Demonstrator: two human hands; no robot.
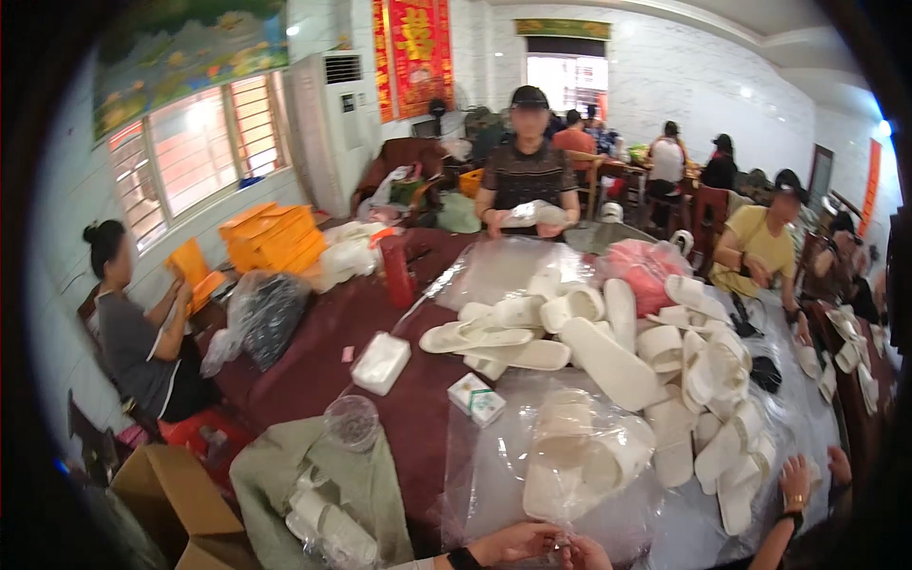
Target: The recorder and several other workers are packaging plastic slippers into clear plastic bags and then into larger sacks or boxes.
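Observation:
At the lower edge, my left hand and my right hand are close together, fingers pinched on the gathered near end of a clear plastic bag. Inside the bag lies a pair of white slippers, side by side on the table. A heap of loose white slippers spreads beyond and to the right of it. Just past the bag sits a small white-and-green box. On a green cloth to the left rests another plastic-wrapped white pair, with a clear round tub behind.
A co-worker's hand reaches in at the right by the slippers. Across the dark red table a person holds a wrapped item. An open cardboard box stands lower left. Orange boxes and a black bag sit far left.

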